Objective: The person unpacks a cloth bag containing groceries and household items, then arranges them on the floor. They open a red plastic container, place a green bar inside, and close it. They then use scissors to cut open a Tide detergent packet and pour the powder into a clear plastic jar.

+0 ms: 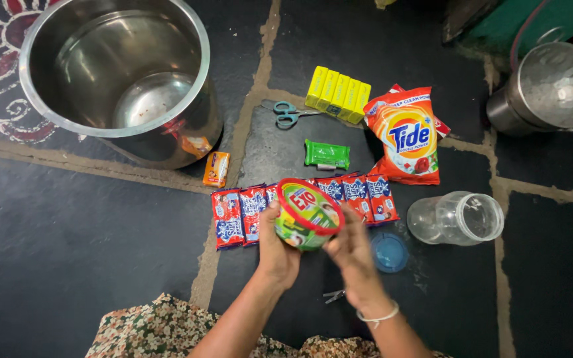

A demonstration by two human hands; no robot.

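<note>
The round green tub [307, 213] with a red rim sat in the grip of the left hand [278, 248], fingers closed on its left side, held above the dark stone floor [67, 252]. The right hand [351, 248] touched its right edge, fingers loosely curled. Its lid faced up and tilted toward the camera; being round, it showed no long axis. Blue sachets [233, 215] lay just behind.

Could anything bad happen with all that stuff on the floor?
Maybe. The left hand holds the round green tub right over the row of blue sachets; if it slips, it could land on them. The clear jar lies on its side and might roll. The scissors lie in the open on the stone floor, so someone could get poked.
</note>
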